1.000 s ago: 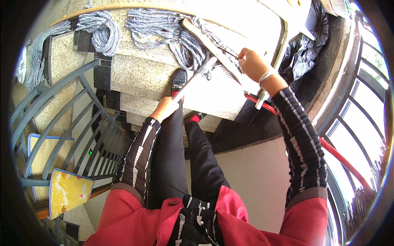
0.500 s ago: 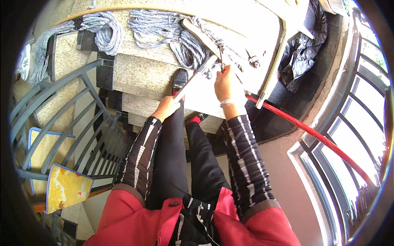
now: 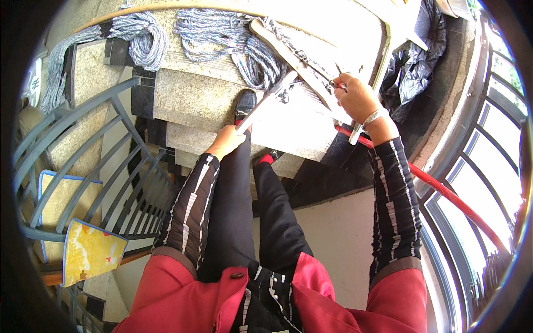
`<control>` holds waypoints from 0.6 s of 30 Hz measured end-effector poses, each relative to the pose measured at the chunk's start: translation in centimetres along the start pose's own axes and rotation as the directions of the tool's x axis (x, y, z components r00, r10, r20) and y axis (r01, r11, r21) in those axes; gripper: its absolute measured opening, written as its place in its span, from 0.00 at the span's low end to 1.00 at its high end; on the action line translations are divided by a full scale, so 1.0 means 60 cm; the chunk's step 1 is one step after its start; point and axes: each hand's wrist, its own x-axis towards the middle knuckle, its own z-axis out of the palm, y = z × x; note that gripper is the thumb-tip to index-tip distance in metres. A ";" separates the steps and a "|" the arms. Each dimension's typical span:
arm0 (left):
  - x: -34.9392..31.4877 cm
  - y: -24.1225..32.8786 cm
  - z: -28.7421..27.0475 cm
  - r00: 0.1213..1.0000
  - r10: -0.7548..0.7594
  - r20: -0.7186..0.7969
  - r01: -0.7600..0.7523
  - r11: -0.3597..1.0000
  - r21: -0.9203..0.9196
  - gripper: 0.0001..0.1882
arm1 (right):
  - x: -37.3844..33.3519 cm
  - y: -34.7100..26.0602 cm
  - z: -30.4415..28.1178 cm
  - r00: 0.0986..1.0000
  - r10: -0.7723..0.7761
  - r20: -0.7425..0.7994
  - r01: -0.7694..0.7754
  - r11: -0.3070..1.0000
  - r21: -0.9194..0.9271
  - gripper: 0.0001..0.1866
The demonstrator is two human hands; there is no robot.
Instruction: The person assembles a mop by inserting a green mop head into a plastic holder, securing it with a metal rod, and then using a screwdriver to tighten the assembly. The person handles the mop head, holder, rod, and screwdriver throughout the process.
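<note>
My left hand (image 3: pixel 225 142) is closed round the lower end of a pale, straight pole (image 3: pixel 259 112). The pole slants up and away, meeting a flat wooden bar (image 3: pixel 277 45) at its far end. My right hand (image 3: pixel 358 101), with a white bracelet at the wrist, is closed beside the right part of that bar. Something small with a dark tip and a bit of red shows at its fingertips, too glared to name. Blue-grey mop strands (image 3: pixel 214 34) lie on the step by the bar's upper end.
More looped strands (image 3: pixel 147 44) hang over the step to the left. A grey metal railing (image 3: pixel 116 108) curves along the left, with yellow mats (image 3: pixel 91 252) on it. A red broom handle (image 3: pixel 438 186) slants across the right, near a black plastic bag (image 3: pixel 413 72). Stone steps (image 3: pixel 189 102) drop away beneath.
My right hand has moved right and slightly away, from beside the pole's far end to the bar's right side. My left hand has barely moved and keeps its grip on the pole.
</note>
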 end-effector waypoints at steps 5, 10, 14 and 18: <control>-0.002 -0.003 -0.002 0.999 0.034 0.026 -0.034 0.999 0.017 0.19 | 0.025 0.000 -0.009 0.975 -0.213 0.065 0.223 0.917 -0.330 0.10; -0.004 -0.003 -0.003 0.999 0.037 0.021 -0.037 0.999 0.004 0.18 | 0.035 0.004 -0.050 0.971 -0.112 0.212 0.128 0.990 -0.061 0.11; 0.001 -0.008 0.002 0.999 0.043 0.013 -0.043 0.999 0.006 0.17 | 0.022 0.008 -0.056 0.959 0.078 0.273 -0.110 0.989 0.102 0.13; 0.004 -0.013 0.003 0.999 0.046 0.017 -0.047 0.998 0.036 0.18 | 0.026 0.022 -0.049 0.951 0.073 0.300 -0.130 0.976 0.176 0.13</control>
